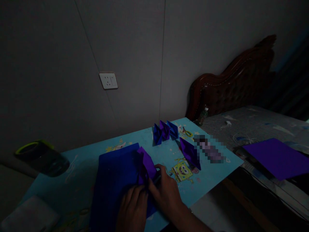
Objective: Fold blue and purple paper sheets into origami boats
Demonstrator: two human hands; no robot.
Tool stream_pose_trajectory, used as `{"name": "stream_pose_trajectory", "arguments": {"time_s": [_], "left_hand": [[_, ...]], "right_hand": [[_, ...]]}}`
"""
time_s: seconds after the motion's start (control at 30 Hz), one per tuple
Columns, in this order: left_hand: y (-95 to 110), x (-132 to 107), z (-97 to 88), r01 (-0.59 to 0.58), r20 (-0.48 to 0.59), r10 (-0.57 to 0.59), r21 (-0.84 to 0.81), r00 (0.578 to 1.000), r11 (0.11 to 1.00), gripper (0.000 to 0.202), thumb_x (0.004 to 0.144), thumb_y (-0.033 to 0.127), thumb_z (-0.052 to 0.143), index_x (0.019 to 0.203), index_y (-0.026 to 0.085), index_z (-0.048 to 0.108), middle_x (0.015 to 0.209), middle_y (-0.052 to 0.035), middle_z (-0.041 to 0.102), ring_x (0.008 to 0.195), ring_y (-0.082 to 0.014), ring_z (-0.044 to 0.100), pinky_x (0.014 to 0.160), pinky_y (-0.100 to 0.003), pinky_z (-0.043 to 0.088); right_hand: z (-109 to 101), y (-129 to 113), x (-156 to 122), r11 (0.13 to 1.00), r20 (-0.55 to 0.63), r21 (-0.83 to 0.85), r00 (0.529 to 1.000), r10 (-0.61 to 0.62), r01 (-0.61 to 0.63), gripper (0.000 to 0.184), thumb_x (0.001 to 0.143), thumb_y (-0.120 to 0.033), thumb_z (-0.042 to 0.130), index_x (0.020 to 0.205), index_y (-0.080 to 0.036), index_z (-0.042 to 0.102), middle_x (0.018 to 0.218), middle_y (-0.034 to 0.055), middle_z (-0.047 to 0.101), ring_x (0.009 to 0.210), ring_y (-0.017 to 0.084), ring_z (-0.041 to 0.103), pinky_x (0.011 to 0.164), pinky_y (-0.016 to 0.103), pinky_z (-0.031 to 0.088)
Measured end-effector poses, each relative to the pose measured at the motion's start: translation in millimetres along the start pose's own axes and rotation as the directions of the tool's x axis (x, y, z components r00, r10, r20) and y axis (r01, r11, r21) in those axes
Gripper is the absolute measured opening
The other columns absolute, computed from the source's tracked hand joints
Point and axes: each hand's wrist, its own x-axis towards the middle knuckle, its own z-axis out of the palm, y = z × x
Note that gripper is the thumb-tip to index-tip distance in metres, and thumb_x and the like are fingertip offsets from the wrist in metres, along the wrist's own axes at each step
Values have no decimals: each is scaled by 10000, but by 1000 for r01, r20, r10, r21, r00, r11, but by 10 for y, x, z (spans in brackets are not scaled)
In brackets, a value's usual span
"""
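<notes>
A folded purple paper boat (147, 162) stands over a dark blue sheet of paper (116, 177) near the table's front. My right hand (167, 190) grips its right side, the thumb in front and the fingers curled behind. My left hand (134, 204) has its fingers bent together at the boat's lower front edge; the fingertips are partly hidden in shadow. Farther back, a blue paper boat (157, 135), a purple paper boat (164, 131) and another blue one (173, 130) stand in a row. A larger purple paper boat (189, 153) lies to the right.
The light-blue table (207, 180) carries a dark cup with a yellow-green rim (43, 158), a white packet-like thing (30, 214), yellow-handled scissors (187, 132) and a blurred-out item (211, 149). Purple paper (275, 158) and a bottle (203, 116) are by the bed.
</notes>
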Motion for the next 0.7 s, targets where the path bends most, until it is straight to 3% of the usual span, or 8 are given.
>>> {"name": "stream_pose_trajectory", "arguments": {"time_s": [0.13, 0.4, 0.5, 0.7], "left_hand": [[-29, -4, -2, 40, 23, -38, -82, 999, 996, 310, 841, 68, 458, 959, 243, 685, 987, -20, 735, 926, -206, 663, 755, -321, 518], [-35, 54, -53, 185, -80, -234, -394, 969, 900, 196, 889, 301, 557, 861, 289, 751, 876, -7, 764, 805, -195, 697, 706, -303, 571], [-2, 74, -84, 304, -84, -407, -535, 910, 789, 156, 851, 345, 617, 827, 301, 765, 856, 3, 766, 788, -197, 713, 733, -301, 594], [-3, 70, -209, 505, 16, -666, -665, 746, 550, 207, 842, 403, 605, 842, 254, 749, 925, -34, 752, 860, -218, 713, 802, -320, 590]], "right_hand": [[-9, -13, 6, 1000, 3, -21, 1000, -8, 9, 415, 877, -316, 557, 1254, -174, 461, 662, 1, 677, 526, 191, 650, 481, 240, 405], [26, 26, -1, 999, -41, 23, 998, -37, 38, 396, 891, -331, 538, 1253, -198, 451, 705, 5, 696, 547, 187, 663, 479, 235, 401], [20, 40, 8, 999, -43, 37, 999, -21, 23, 392, 899, -342, 529, 1255, -198, 452, 743, 18, 711, 577, 196, 671, 507, 245, 417], [-38, 66, 41, 997, -24, 81, 999, 24, -22, 418, 920, -366, 489, 1292, -182, 438, 712, 18, 700, 565, 203, 659, 513, 263, 421]]}}
